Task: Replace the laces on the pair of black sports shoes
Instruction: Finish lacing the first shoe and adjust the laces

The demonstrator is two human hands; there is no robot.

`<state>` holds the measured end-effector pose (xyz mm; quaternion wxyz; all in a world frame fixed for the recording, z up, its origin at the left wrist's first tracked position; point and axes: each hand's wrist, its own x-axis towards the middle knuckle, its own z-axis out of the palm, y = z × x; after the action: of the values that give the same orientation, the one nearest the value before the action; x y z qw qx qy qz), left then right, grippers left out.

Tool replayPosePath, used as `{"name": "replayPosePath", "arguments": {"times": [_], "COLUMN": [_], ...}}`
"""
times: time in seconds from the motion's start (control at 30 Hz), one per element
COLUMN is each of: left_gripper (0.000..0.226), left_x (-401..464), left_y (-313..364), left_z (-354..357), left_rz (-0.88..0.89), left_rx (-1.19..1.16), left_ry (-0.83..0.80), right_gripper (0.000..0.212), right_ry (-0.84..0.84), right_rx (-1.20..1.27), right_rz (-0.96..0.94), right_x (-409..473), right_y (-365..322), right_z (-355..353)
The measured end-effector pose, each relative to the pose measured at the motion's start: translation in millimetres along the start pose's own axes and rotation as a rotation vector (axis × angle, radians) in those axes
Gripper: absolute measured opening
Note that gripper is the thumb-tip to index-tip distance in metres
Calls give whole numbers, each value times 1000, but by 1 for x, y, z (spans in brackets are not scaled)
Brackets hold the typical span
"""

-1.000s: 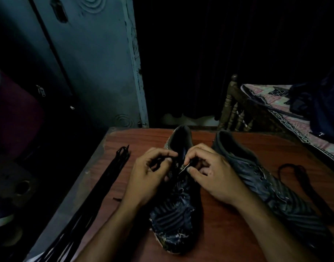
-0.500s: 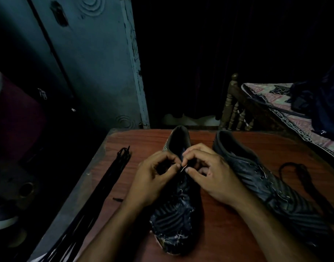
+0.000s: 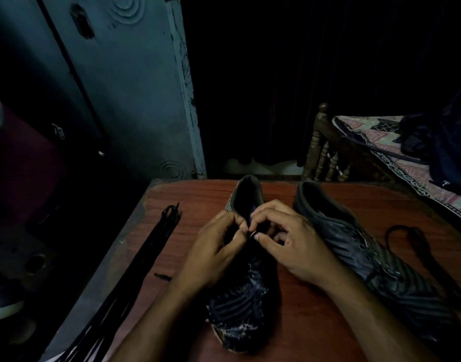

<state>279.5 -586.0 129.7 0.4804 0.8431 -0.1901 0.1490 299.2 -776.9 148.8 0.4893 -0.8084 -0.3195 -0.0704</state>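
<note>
We note little change from the frame half a second back: both hands have stayed over the same shoe, the fingertips drawn slightly tighter together around the pale lace tip, shoes and loose laces unmoved. The wooden table carries everything. The second shoe, black with grey stripes, lies at right, long axis running diagonally, heel opening far and toe toward the near right. The worked shoe sits mid-table, long axis nearly straight away from us, scuffed toe nearest, heel at the far edge. A bundle of black laces stretches along the table's left edge, one knotted end far. A loose black lace loops just right of the second shoe. The left hand is curled over the shoe's throat, thumb and forefinger pinching the lace tip. The right hand is likewise curled, thumb and forefinger meeting at that same tip. In this dim light we cannot tell which eyelet it enters.
</note>
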Motion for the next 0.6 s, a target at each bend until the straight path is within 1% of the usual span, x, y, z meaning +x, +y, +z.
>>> {"name": "replayPosePath", "arguments": {"times": [0.17,0.3,0.4,0.6], "left_gripper": [18,20,17,11], "left_x": [2,3,3,3], "left_y": [-1,-3,-5,-4], "left_z": [0,-2,-3,-2], "left_rz": [3,10,8,-11], "left_rx": [37,72,94,101], "left_ry": [-10,-65,-109,-103], "right_gripper": [21,20,21,25], "right_ry": [-3,-6,-2,-1], "right_rx": [-13,1,7,-6], "right_rz": [-9,-7,16,19], "right_x": [0,0,-1,-1], "right_y": [1,1,3,4], "right_z": [0,-1,-1,0]}}
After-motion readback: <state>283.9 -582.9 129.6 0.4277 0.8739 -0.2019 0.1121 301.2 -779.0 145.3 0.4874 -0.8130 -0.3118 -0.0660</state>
